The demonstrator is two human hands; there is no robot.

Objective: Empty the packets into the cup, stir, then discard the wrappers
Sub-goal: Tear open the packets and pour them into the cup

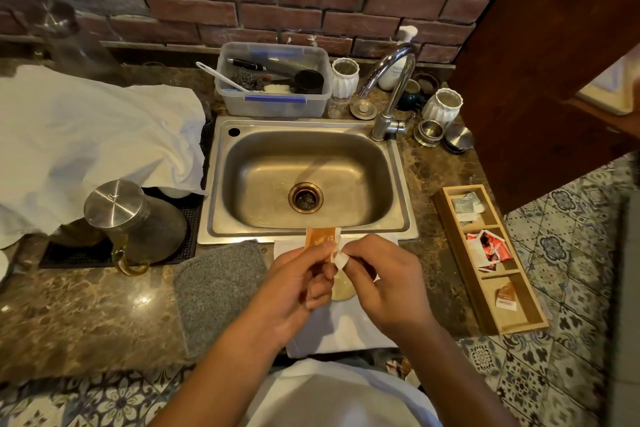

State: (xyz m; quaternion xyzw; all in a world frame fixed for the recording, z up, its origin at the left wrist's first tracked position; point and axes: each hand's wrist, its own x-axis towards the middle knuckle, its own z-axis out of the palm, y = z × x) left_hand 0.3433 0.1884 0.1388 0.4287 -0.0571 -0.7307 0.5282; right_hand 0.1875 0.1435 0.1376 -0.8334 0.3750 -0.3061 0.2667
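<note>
My left hand pinches an orange packet upright over the counter, just in front of the sink. My right hand grips the packet's white corner beside the left thumb. Directly beneath both hands stands the cup; only a patch of its pale beige contents shows between the fingers. The cup rests on a white cloth. More packets lie in a wooden tray at the right: white ones at the far end, red ones in the middle, one orange-brown packet at the near end.
A steel sink with a tap lies straight ahead. A grey mat sits left of the cloth, a steel kettle on a black mat further left. A plastic tub and white jars stand behind the sink. Wrappers lie below the counter edge.
</note>
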